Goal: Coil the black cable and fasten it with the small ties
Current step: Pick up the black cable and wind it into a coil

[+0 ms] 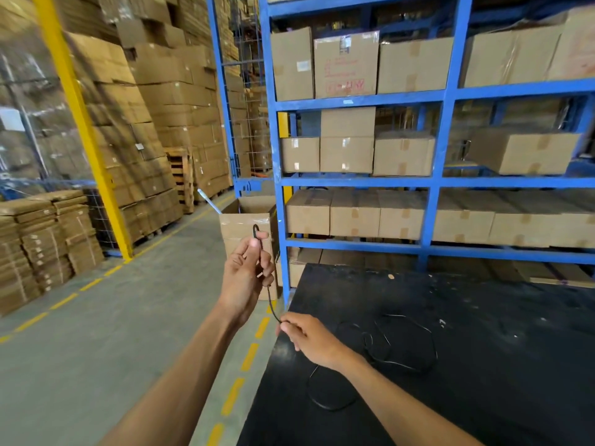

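Observation:
A thin black cable (402, 365) lies in loose loops on the black table (483, 333). My left hand (246, 268) is raised off the table's left edge and grips one end of the cable, which sticks up above my thumb. From there the cable hangs down to my right hand (306, 338), which pinches it at the table's left edge. Behind my right wrist the cable runs on into another loop near the table's front. I cannot pick out any small ties.
Blue shelving (441, 181) loaded with cardboard boxes stands right behind the table. An open cardboard box (248, 220) sits on the floor beside its corner post. Stacked cartons and a yellow post (80, 123) line the grey aisle floor at left.

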